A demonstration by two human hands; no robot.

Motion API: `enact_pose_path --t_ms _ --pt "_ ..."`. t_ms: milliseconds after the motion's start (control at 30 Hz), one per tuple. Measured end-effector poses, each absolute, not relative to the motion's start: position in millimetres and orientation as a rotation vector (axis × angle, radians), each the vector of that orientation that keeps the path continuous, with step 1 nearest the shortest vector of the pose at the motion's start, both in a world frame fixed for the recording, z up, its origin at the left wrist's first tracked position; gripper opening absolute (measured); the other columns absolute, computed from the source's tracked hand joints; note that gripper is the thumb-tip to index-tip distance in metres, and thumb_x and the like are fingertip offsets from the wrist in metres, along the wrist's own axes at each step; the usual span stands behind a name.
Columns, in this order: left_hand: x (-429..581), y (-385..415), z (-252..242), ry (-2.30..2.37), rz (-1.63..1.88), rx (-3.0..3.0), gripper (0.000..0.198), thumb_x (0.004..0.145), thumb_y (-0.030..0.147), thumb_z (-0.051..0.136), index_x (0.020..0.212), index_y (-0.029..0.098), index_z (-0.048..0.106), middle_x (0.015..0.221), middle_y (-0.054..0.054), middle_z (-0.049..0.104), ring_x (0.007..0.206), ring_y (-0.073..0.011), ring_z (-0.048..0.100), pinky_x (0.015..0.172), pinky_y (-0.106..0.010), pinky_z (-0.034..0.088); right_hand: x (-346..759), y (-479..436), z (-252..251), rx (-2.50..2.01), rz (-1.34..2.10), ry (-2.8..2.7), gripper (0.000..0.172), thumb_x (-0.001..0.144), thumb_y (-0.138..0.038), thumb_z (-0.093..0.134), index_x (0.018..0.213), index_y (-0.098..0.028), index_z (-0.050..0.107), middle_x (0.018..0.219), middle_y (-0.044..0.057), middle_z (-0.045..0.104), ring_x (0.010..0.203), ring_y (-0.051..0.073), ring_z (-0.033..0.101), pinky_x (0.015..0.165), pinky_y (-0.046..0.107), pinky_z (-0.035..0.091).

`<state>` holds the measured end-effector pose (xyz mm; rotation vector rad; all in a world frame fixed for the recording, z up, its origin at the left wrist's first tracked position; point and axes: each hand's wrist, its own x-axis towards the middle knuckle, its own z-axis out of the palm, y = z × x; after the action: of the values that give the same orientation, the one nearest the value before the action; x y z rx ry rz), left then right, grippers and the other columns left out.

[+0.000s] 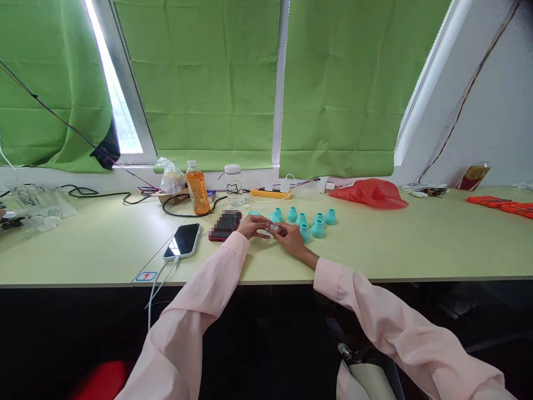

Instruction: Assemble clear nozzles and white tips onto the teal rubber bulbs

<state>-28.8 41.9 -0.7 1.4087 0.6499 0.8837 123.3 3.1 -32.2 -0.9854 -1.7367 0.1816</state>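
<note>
Near the middle of the table [375, 250], my left hand [254, 226] and my right hand [290, 238] meet at a small clear or whitish piece [273, 228]. Both hands have their fingertips closed on it; its exact shape is too small to make out. Several small turquoise vase-shaped pieces [317, 228] stand just beyond and to the right of my right hand. Another turquoise piece [254, 213] lies behind my left hand, partly hidden. A dark phone with a red edge [226, 226] rests left of my left hand.
A white-cased phone [182, 241] with a cable lies at the left. Behind are an orange drink bottle [197, 189], a clear jar [234, 186], an orange power strip [271, 194] and black cables. A red plastic bag [370, 193] sits at the back right. The table's front edge is near my forearms.
</note>
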Motion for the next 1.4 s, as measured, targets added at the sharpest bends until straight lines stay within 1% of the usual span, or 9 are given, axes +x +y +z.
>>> enact_pose_path --t_ms 100,233,367,500,667,833,1033,1200,1400 --pt "-28.6 42.5 -1.1 0.646 0.896 1.427 0.031 0.048 0.026 0.073 0.072 0.01 0.062 0.076 -0.007 0.061 0.071 -0.0185 0.058 0.06 -0.037 0.052 123.4 4.5 -33.3 -0.984 0.175 -1.736 0.031 0.07 -0.04 0.051 0.083 -0.015 0.063 0.05 0.0 0.053 0.043 0.01 0.045 0.045 0.023 0.038" --pt "-28.1 40.5 -0.1 0.624 0.908 1.451 0.03 0.05 0.023 0.072 0.075 0.011 0.06 0.08 -0.006 0.059 0.071 -0.0167 0.057 0.06 -0.037 0.052 123.7 5.4 -34.3 -0.985 0.167 -1.731 0.029 0.07 -0.038 0.051 0.084 -0.015 0.063 0.05 0.0 0.053 0.043 0.01 0.044 0.046 0.023 0.038" --pt "-26.8 40.1 -0.1 0.606 0.91 1.464 0.026 0.05 0.022 0.071 0.07 0.011 0.06 0.086 -0.007 0.058 0.074 -0.0167 0.057 0.062 -0.037 0.052 123.9 5.8 -34.5 -0.982 0.162 -1.725 0.03 0.07 -0.038 0.051 0.085 -0.014 0.063 0.05 -0.001 0.053 0.044 0.01 0.045 0.046 0.023 0.038" --pt "-26.1 42.7 -1.3 0.611 0.922 1.46 0.024 0.049 0.02 0.072 0.067 0.009 0.061 0.081 -0.007 0.059 0.071 -0.0164 0.057 0.064 -0.038 0.051 123.4 5.7 -34.0 -0.973 0.165 -1.738 0.029 0.07 -0.037 0.052 0.085 -0.014 0.063 0.05 -0.001 0.052 0.043 0.01 0.044 0.045 0.022 0.038" --pt "-26.0 43.8 -1.5 0.609 0.938 1.449 0.028 0.048 0.025 0.072 0.069 0.008 0.063 0.075 -0.006 0.06 0.07 -0.0173 0.058 0.066 -0.038 0.05 124.0 5.5 -33.6 -0.96 0.166 -1.744 0.027 0.072 -0.036 0.051 0.082 -0.014 0.063 0.048 -0.002 0.05 0.042 0.009 0.041 0.043 0.021 0.035" --pt "-25.5 44.3 -3.2 0.614 0.939 1.438 0.031 0.048 0.026 0.073 0.072 0.008 0.063 0.073 -0.004 0.06 0.068 -0.0158 0.058 0.068 -0.038 0.05 124.6 5.9 -33.8 -0.944 0.155 -1.744 0.026 0.071 -0.035 0.051 0.079 -0.014 0.063 0.048 -0.002 0.049 0.042 0.008 0.041 0.043 0.021 0.035" --pt "-26.8 42.7 -1.2 0.616 0.871 1.393 0.038 0.05 0.023 0.074 0.084 0.012 0.061 0.075 -0.005 0.061 0.071 -0.0159 0.059 0.068 -0.036 0.05 124.3 4.2 -33.3 -0.914 0.128 -1.748 0.023 0.071 -0.033 0.051 0.079 -0.014 0.062 0.048 -0.002 0.047 0.042 0.008 0.039 0.044 0.021 0.035" --pt "-27.9 40.8 0.8 0.611 0.801 1.373 0.039 0.051 0.023 0.074 0.085 0.01 0.06 0.07 -0.007 0.062 0.065 -0.0157 0.06 0.063 -0.033 0.05 124.7 4.5 -33.7 -0.893 0.118 -1.75 0.024 0.071 -0.033 0.052 0.082 -0.014 0.062 0.049 -0.002 0.049 0.042 0.009 0.041 0.045 0.022 0.036" --pt "-27.7 42.4 -0.5 0.595 0.825 1.36 0.039 0.048 0.021 0.075 0.082 0.01 0.062 0.072 -0.006 0.063 0.067 -0.0165 0.06 0.063 -0.032 0.05 124.7 4.0 -34.3 -0.861 0.126 -1.77 0.027 0.072 -0.035 0.052 0.084 -0.014 0.062 0.049 -0.001 0.05 0.042 0.009 0.042 0.045 0.022 0.037"
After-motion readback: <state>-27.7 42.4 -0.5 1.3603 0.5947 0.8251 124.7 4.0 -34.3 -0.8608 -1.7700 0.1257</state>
